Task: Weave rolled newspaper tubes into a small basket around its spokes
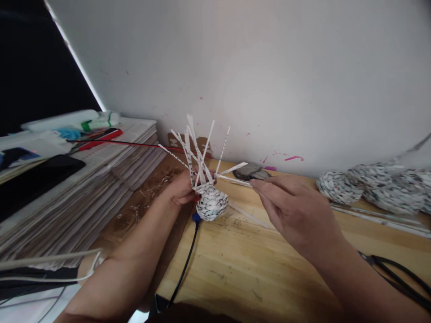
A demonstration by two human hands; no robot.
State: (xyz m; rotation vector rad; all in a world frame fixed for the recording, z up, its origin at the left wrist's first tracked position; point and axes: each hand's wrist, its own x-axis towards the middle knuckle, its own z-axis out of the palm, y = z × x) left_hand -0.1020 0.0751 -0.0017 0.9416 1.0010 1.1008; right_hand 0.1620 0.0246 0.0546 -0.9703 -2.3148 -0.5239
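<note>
A small woven piece of rolled newspaper strips (212, 204) hangs above the wooden table, its rounded end toward me. Several loose paper strips (198, 154) fan upward and outward from its far end. My left hand (184, 186) is closed around the far side of the weave; part of its fingers is hidden behind the strips. With thumb and fingertips pinched together, my right hand (289, 208) grips the end of one paper strip (235, 181) that runs out rightward from the weave.
At left are a tall newspaper stack (134, 166) and a phone (43, 181). Finished woven paper pieces (387, 188) lie at the right by the wall. Black-handled scissors (400, 273) rest at the right edge. A black cable (185, 264) crosses the wooden table (229, 273).
</note>
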